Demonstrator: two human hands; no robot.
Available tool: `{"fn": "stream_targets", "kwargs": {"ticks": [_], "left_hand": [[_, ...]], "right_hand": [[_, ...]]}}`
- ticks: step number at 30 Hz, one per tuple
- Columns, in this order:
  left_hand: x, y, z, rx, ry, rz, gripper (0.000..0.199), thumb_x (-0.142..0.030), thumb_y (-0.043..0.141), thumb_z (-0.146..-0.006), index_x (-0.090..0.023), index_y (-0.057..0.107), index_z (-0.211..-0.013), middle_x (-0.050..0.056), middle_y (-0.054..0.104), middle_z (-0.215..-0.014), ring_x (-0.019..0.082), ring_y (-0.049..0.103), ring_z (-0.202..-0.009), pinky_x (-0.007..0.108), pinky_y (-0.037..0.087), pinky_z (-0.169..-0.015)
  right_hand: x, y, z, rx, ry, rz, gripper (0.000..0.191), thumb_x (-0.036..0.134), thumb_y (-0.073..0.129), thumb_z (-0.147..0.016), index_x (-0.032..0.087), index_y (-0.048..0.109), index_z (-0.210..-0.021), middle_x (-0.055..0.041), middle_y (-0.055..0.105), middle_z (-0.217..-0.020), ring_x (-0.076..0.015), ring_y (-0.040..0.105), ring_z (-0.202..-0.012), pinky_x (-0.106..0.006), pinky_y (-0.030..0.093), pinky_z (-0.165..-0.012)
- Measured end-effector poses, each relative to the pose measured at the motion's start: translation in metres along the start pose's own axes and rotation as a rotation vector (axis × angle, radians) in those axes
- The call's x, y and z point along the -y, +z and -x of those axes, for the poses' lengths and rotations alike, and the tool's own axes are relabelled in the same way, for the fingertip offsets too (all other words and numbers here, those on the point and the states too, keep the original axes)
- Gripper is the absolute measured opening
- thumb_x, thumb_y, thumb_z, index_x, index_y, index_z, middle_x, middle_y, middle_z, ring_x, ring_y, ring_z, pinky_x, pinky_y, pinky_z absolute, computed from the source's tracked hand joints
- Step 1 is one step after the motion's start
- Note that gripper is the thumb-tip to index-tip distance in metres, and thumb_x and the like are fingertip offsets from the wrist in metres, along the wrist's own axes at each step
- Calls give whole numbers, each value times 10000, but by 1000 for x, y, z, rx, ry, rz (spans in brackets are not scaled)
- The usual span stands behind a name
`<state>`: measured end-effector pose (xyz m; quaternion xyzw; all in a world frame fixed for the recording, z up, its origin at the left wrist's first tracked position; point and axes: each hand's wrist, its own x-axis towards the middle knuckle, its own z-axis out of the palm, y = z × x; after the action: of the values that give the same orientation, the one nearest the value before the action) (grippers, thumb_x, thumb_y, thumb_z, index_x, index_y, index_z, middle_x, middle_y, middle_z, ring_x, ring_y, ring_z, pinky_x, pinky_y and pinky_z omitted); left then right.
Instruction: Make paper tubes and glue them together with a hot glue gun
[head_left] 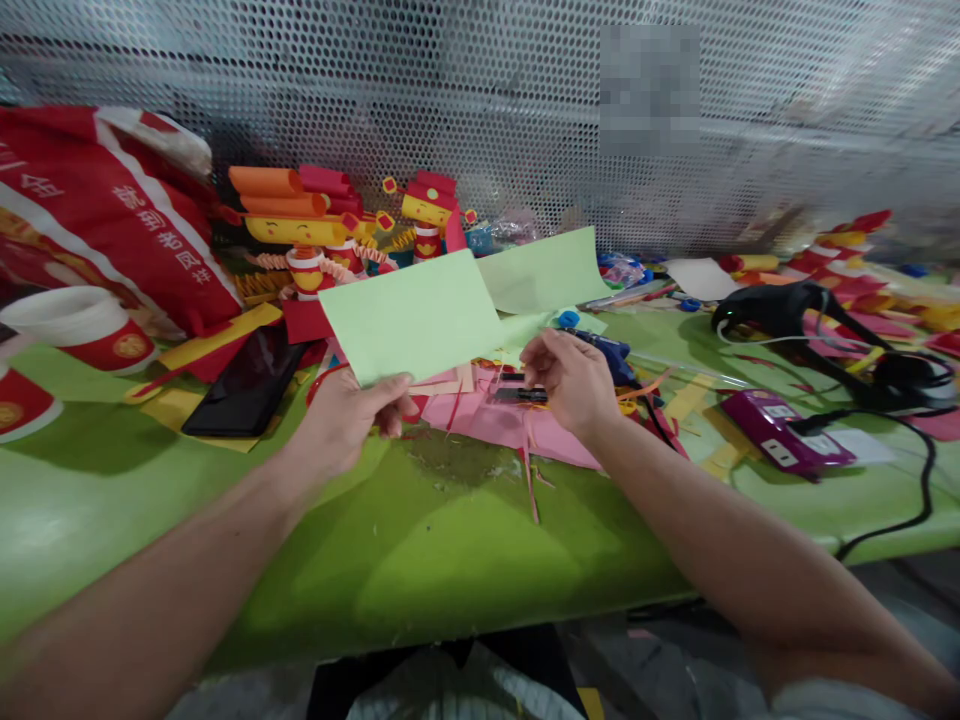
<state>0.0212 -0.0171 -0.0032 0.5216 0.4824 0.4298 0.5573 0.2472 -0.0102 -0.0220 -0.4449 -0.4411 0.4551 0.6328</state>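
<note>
My left hand (360, 410) pinches a light green paper sheet (416, 315) by its lower left corner, raised above the table and tilted toward me. My right hand (566, 375) is off the sheet, fingers curled together; whether they grip anything is hidden. Just below its fingertips lies a small black object (521, 394) of unclear kind on pink paper (517, 430). Beyond my right hand rests a blue glue gun (606, 352). A second light green sheet (544, 275) stands at a slant behind the first. A red curved piece (324, 378) shows beside my left hand.
Paper figures (300, 235) stand at the back. A black phone (244, 385), paper cups (82, 325) and a red bag (142, 220) are on the left. At right lie a purple power strip (784, 430) with a cable and a black device (795, 315). Paper scraps litter the green table (450, 560).
</note>
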Motion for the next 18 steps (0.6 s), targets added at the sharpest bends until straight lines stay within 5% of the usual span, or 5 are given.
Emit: {"fn": "stream_targets", "kwargs": {"ticks": [2, 6, 9, 15, 18], "left_hand": [[0, 0, 0, -22, 24, 17, 150, -268, 676, -670, -165, 607, -586, -2, 601, -491, 77, 463, -361, 213, 369, -363], [4, 5, 2, 31, 53, -33, 162, -306, 663, -694, -172, 621, -612, 17, 635, -538, 91, 475, -379, 231, 397, -373], [6, 10, 4, 68, 57, -43, 168, -301, 655, -701, -171, 622, -600, 27, 642, -549, 95, 478, -377, 240, 389, -372], [4, 10, 3, 148, 58, -103, 244, -295, 645, -702, -156, 602, -505, 25, 602, -491, 88, 474, -361, 236, 379, -383], [2, 9, 3, 166, -5, -156, 214, -286, 648, -690, -154, 596, -530, 28, 606, -495, 95, 484, -366, 231, 369, -376]], "right_hand": [[2, 0, 0, 13, 47, -49, 328, 518, 634, -681, 201, 566, -630, 19, 562, -609, -83, 486, -461, -245, 392, -429], [1, 16, 14, 332, 239, -76, 340, 483, 712, -618, 198, 576, -745, 19, 596, -686, -93, 535, -519, -257, 449, -476], [-1, 28, 24, 443, 274, -48, 372, 479, 738, -584, 184, 563, -728, 27, 557, -587, -95, 516, -490, -252, 437, -459], [2, 13, 11, 53, -3, -15, 446, 494, 734, -576, 240, 518, -874, 10, 570, -836, -91, 528, -586, -227, 434, -457], [4, 5, 5, -3, -97, 82, 435, 519, 732, -566, 241, 520, -825, 9, 583, -840, -106, 537, -637, -248, 464, -531]]}}
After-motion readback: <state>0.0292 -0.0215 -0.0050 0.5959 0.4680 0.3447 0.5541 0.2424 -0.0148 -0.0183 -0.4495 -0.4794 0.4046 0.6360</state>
